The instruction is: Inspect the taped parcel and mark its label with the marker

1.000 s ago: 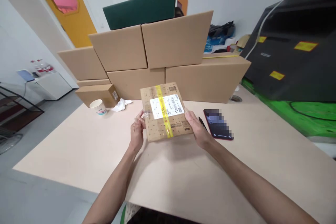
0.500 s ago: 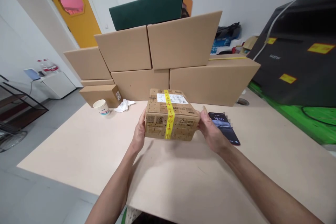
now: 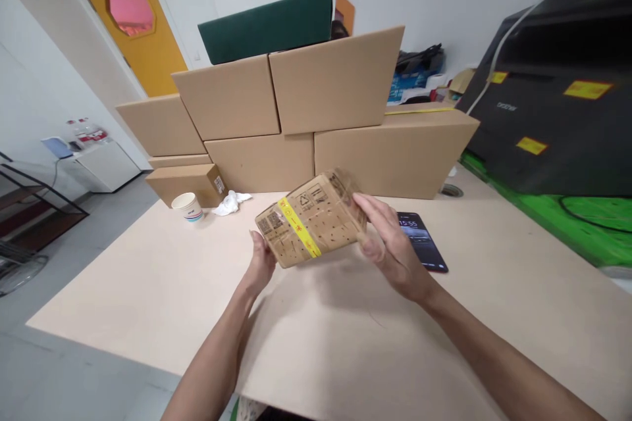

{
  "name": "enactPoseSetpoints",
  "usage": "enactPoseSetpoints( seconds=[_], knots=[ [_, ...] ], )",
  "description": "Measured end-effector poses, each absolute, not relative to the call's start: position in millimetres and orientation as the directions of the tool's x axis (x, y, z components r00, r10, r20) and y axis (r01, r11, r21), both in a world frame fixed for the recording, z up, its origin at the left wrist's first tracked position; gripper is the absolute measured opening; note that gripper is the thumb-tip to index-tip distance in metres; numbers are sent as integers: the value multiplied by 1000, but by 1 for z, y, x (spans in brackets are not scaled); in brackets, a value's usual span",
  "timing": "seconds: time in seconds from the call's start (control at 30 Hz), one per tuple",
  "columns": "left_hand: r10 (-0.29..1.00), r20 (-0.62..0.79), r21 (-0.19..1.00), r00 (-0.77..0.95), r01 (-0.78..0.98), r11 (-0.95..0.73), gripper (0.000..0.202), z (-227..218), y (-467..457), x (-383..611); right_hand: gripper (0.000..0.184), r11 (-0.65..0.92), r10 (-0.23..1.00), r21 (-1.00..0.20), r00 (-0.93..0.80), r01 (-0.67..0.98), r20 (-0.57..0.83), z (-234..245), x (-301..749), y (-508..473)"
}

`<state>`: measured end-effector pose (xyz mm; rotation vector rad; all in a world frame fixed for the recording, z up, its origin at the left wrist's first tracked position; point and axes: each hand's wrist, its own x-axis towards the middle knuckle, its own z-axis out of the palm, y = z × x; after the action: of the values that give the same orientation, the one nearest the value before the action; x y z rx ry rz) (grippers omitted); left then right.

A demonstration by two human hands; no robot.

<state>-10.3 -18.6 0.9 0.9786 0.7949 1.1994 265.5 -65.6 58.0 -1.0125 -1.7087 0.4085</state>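
Note:
A small brown cardboard box (image 3: 326,220) with yellow tape and printed marks is held tilted above the table, its right end higher than its left. My left hand (image 3: 261,262) grips its lower left corner, the thumb showing beside the edge and the other fingers hidden behind. At the right end, my right hand (image 3: 392,247) lies against the box with fingers stretched and thumb apart, slightly blurred. Just beyond my right hand, a phone (image 3: 423,243) with a lit screen reading 15:55 lies on the table.
Large cardboard boxes (image 3: 340,82) are stacked along the table's back, a dark green box (image 3: 266,25) on top. A paper cup (image 3: 187,206), crumpled tissue (image 3: 230,202) and smaller box (image 3: 185,184) stand at left. A black machine (image 3: 553,105) is at right.
The box has turned and tilted: its labelled top no longer shows, and its right end has risen. My right hand has shifted its hold, fingers now straighter along the right end.

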Motion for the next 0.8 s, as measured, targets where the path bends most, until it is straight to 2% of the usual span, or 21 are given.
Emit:
enactPoseSetpoints(
  seconds=[0.1, 0.23, 0.33, 0.47, 0.6, 0.67, 0.8],
  knots=[
    [934, -95, 828, 346, -493, 266, 97, 14, -23, -9, 71, 658, 721, -599, -153, 455, 676, 64, 265, -71],
    [862, -115, 715, 494, -561, 417, 105, 24, -27, -9, 52, 724, 675, -587, -198, 362, 711, 68, 264, -76],
    [893, -64, 716, 445, -603, 352, 96, 20, -24, -11, 43, 717, 692, -639, -178, 278, 699, 68, 263, -75],
    [932, -26, 740, 361, -620, 261, 81, 11, -15, -14, 43, 663, 746, -715, -127, 221, 653, 67, 263, -72],
    [967, -45, 762, 252, -617, 196, 52, 11, -14, -13, 41, 598, 799, -773, -80, 212, 596, 64, 261, -69],
    [980, -11, 786, 197, -605, 130, 61, 14, -18, -10, 45, 531, 846, -828, -73, 180, 528, 62, 259, -67],
    [980, 151, 859, 133, -509, -63, 95, 23, -25, -3, 57, 325, 939, -945, -118, 10, 322, 58, 252, -63]
  ],
)
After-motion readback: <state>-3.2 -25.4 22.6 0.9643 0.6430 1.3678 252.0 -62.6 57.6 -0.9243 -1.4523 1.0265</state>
